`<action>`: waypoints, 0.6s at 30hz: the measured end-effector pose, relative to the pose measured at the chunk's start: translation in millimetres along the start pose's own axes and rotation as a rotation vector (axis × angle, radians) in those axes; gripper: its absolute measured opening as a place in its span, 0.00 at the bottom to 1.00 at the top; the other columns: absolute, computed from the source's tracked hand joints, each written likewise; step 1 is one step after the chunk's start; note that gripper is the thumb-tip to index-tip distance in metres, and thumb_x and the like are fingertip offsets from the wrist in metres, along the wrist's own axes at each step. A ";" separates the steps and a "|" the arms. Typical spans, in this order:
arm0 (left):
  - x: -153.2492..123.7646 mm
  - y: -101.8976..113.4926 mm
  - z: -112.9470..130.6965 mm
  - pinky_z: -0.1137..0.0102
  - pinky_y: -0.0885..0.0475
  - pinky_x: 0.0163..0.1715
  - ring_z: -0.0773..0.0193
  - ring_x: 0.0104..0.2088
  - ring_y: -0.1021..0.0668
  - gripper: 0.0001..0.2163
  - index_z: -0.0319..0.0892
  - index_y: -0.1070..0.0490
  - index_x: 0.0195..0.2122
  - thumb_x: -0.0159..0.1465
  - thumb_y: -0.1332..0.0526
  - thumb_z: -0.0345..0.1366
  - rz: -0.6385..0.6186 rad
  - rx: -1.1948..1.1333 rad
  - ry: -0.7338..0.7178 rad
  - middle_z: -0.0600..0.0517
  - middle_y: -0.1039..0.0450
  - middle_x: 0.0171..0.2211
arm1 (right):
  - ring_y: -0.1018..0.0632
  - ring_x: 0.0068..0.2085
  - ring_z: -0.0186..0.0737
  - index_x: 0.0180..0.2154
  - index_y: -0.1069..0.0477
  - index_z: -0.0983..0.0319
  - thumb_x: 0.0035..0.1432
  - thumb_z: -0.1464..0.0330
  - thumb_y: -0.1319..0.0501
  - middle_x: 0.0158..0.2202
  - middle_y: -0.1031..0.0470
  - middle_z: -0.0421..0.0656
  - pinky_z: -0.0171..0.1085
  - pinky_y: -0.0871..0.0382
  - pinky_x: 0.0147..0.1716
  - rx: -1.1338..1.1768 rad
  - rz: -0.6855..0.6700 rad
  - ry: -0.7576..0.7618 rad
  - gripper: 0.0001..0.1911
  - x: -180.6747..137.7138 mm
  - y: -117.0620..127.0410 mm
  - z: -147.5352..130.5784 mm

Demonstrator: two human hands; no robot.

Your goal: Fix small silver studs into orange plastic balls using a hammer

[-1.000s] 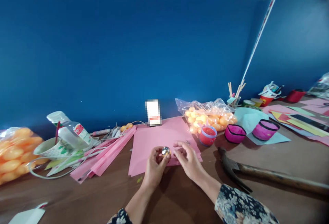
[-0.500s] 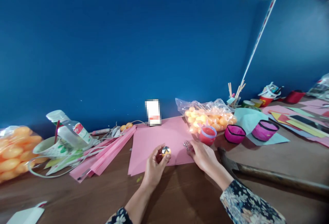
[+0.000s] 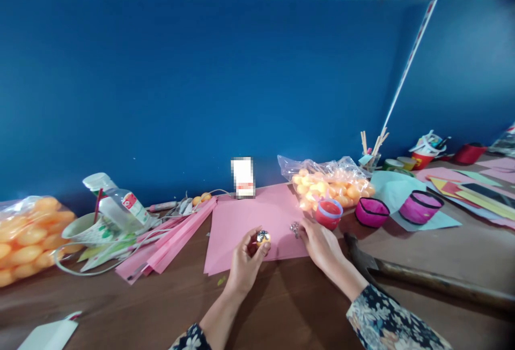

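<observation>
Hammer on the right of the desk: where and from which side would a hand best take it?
Take the hammer by its long wooden handle, which lies flat and bare toward the right. Come from above, fingers wrapping across it, probably near the far end. The dark head sits by the right hand; its odd shape gives a poorer hold.

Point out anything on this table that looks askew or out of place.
The plastic bottle lies tipped at a slant across the paper cup at left, amid loose pink paper strips. A hammer lies among craft supplies.
</observation>
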State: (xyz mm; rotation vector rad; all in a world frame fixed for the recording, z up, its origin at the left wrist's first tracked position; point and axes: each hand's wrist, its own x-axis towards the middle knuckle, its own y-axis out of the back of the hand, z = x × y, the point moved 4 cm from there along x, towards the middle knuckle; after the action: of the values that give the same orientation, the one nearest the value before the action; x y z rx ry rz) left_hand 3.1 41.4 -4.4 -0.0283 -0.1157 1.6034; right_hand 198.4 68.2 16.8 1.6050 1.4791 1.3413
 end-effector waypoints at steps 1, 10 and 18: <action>-0.1 -0.2 0.4 0.68 0.27 0.36 0.65 0.32 0.25 0.23 0.39 0.35 0.47 0.51 0.36 0.42 -0.002 -0.006 0.003 0.49 0.28 0.36 | 0.25 0.31 0.40 0.33 0.33 0.60 0.56 0.70 0.48 0.32 0.26 0.44 0.33 0.40 0.26 0.027 0.029 0.006 0.06 0.1 1.3 -1.2; 0.3 0.1 3.2 0.69 0.28 0.35 0.65 0.33 0.25 0.22 0.40 0.33 0.46 0.51 0.36 0.42 0.003 0.009 -0.021 0.49 0.27 0.37 | 0.24 0.35 0.39 0.38 0.36 0.59 0.57 0.70 0.49 0.34 0.25 0.43 0.35 0.34 0.34 0.407 0.062 0.154 0.07 -6.9 -11.1 -25.0; 0.3 -1.0 0.0 0.67 0.28 0.38 0.64 0.34 0.24 0.21 0.40 0.36 0.47 0.53 0.37 0.41 -0.038 -0.022 -0.019 0.49 0.28 0.38 | 0.25 0.27 0.37 0.35 0.33 0.58 0.59 0.68 0.51 0.27 0.25 0.41 0.33 0.37 0.26 0.501 -0.024 0.134 0.10 -16.9 -12.3 -44.0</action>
State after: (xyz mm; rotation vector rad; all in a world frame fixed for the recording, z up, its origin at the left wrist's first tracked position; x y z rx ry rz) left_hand 4.1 41.8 -4.3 -0.0276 -0.1473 1.5649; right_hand 155.2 45.6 15.5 1.8108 2.0287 1.1382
